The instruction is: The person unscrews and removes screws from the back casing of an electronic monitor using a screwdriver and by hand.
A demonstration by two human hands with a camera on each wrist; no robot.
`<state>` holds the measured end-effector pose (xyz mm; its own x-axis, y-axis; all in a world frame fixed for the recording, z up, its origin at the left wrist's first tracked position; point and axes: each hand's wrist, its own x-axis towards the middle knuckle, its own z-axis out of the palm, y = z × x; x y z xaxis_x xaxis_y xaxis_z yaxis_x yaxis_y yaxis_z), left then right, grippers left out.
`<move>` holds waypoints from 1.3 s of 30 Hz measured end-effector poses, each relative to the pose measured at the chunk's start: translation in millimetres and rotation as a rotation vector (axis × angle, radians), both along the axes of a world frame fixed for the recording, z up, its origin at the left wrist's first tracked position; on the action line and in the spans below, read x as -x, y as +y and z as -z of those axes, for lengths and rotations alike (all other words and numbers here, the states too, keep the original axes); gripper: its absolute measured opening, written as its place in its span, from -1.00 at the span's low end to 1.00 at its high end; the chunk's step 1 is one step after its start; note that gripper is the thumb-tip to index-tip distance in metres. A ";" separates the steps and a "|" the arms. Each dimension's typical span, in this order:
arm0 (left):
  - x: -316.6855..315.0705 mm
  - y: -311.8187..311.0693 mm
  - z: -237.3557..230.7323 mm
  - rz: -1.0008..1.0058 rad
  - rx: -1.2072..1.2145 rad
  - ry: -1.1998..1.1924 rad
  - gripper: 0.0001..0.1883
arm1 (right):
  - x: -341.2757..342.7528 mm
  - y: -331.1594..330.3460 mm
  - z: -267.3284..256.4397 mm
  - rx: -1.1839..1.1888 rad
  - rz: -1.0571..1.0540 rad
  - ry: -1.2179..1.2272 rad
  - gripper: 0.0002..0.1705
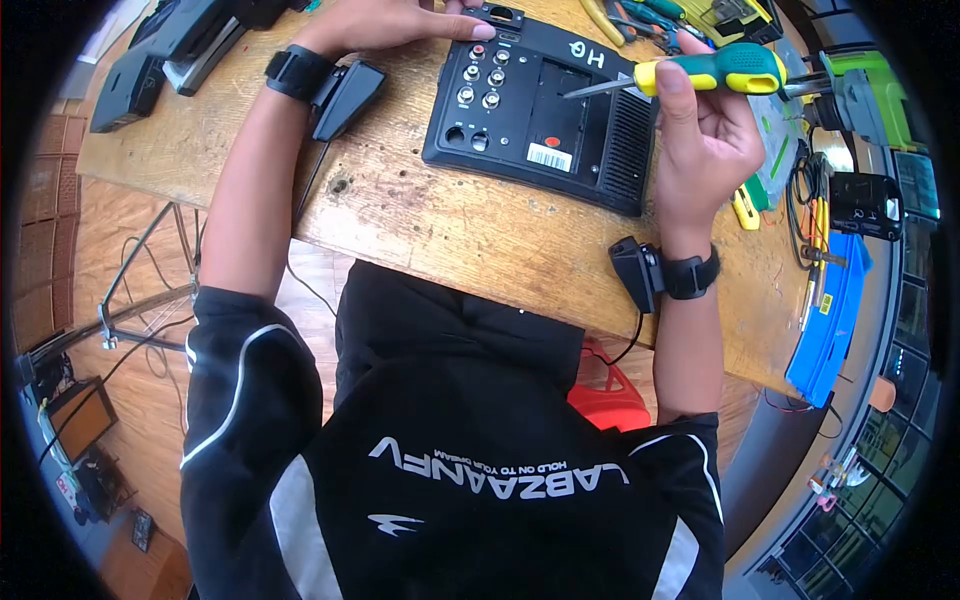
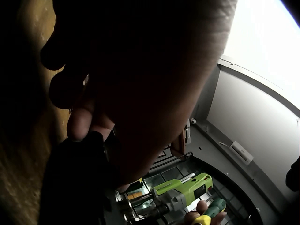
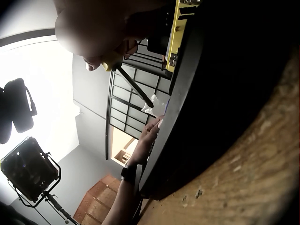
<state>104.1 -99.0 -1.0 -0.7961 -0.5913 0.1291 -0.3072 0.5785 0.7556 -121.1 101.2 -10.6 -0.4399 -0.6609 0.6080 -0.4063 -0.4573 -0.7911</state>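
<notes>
A black monitor point(image 1: 600, 130) lies on the wooden bench, its back with round metal sockets, a barcode label and white "HQ" lettering facing up. My left hand point(image 1: 395, 22) holds its far left edge, one fingertip lying on the back panel beside the sockets. In the left wrist view, the curled fingers point(image 2: 80, 123) are mostly in shadow. My right hand point(image 1: 710, 150) grips a screwdriver point(image 1: 715, 75) by its green and yellow handle, above the monitor's right side. The shaft point(image 3: 135, 88) slants toward the recessed panel, and its tip shows a small gap from the monitor in the right wrist view.
Black devices point(image 1: 165, 70) stand at the bench's left end. Pliers and other hand tools point(image 1: 640, 20) lie beyond the monitor. On the right are a green power tool point(image 1: 865, 100), cables, a yellow cutter point(image 1: 745, 208) and a blue tray point(image 1: 830, 320). A red stool point(image 1: 610, 400) shows below.
</notes>
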 end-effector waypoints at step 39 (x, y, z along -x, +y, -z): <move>22.2 36.6 4.1 0.213 -0.331 0.325 -0.73 | -6.3 -17.7 -26.4 -0.246 -0.132 0.269 -0.56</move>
